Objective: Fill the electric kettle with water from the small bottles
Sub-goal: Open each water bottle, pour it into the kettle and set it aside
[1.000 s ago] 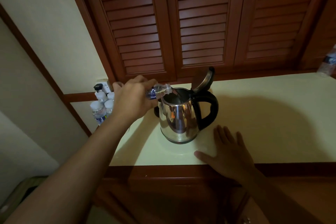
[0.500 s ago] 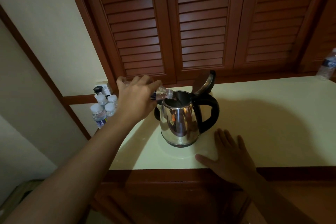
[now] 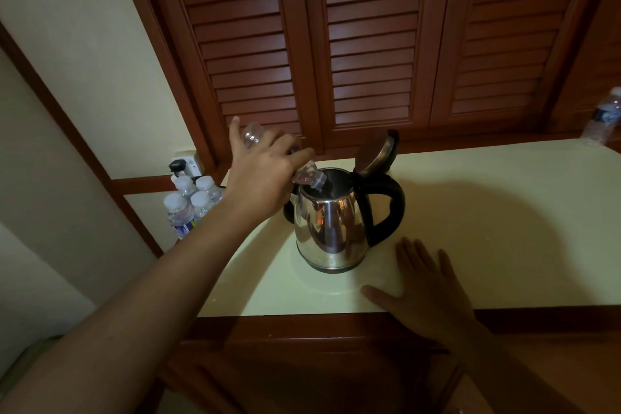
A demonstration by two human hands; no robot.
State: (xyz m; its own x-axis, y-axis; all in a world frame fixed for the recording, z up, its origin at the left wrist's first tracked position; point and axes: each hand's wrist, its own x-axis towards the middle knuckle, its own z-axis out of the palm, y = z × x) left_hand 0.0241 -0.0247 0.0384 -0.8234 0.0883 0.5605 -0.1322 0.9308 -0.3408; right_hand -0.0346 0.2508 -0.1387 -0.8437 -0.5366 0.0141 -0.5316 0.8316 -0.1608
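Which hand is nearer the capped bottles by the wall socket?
Left. The left hand, tipping a bottle into the kettle, is just right of the capped bottles; the right hand lies flat on the counter, on the kettle's far side from them.

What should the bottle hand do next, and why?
Probably raise the base slightly to drain the dregs: the left hand holds the small bottle neck-down over the kettle, lid open, and the bottle's upper end looks clear, nearly empty.

no readable text; the labels on the bottles [image 3: 183,212] are blurred.
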